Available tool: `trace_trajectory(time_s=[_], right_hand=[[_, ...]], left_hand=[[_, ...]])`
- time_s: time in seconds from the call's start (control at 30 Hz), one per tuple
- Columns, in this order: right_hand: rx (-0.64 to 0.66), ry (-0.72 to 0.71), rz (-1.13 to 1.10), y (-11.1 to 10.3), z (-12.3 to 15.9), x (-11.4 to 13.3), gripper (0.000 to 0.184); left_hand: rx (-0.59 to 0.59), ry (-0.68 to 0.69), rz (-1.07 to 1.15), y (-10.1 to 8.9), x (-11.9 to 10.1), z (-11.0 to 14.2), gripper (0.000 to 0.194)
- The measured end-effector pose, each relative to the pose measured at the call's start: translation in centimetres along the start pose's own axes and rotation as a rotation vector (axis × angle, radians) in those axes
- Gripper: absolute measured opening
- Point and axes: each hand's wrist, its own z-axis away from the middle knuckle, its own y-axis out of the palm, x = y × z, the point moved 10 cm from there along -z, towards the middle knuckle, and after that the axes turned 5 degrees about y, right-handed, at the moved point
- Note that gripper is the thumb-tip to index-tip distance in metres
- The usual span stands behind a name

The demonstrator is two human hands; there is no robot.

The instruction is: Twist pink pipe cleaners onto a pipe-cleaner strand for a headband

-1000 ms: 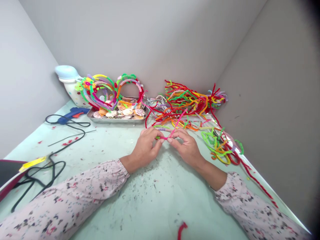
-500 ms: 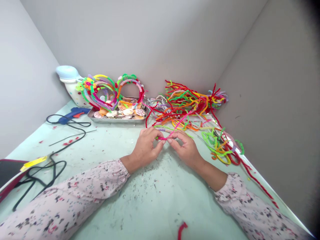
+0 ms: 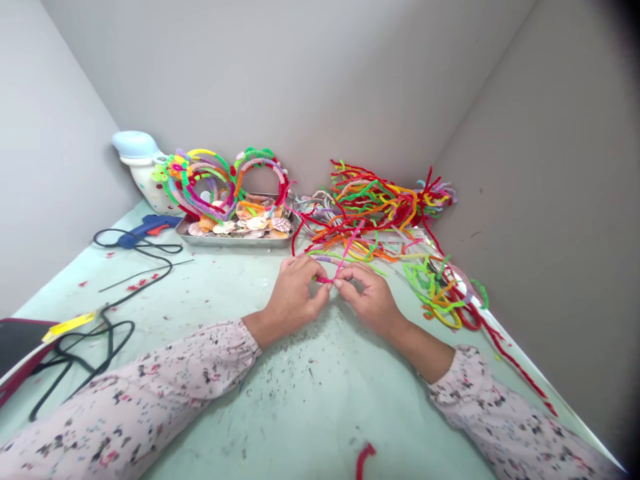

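Closer together now: left hand [image 3: 295,292] and right hand [image 3: 370,299], both pinching one pink pipe cleaner [image 3: 325,281]; loose multicoloured pipe cleaners [image 3: 370,212] lie just beyond.

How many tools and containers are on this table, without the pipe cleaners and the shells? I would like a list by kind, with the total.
Hot glue gun: 1
Metal tray: 1
White spotted container: 1
Total: 3

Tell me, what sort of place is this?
It looks like a small craft workbench, going by the hot glue gun, the tray of seashells and the heaps of colourful pipe cleaners.
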Motion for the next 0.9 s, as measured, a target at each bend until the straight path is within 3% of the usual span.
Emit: trace_trajectory(time_s=[0.9], right_hand=[[0.01,0.013,-0.011,0.05,-0.05,-0.35,0.005]], left_hand=[[-0.02,-0.015,0.033,-0.16,0.08,0.05,0.005]])
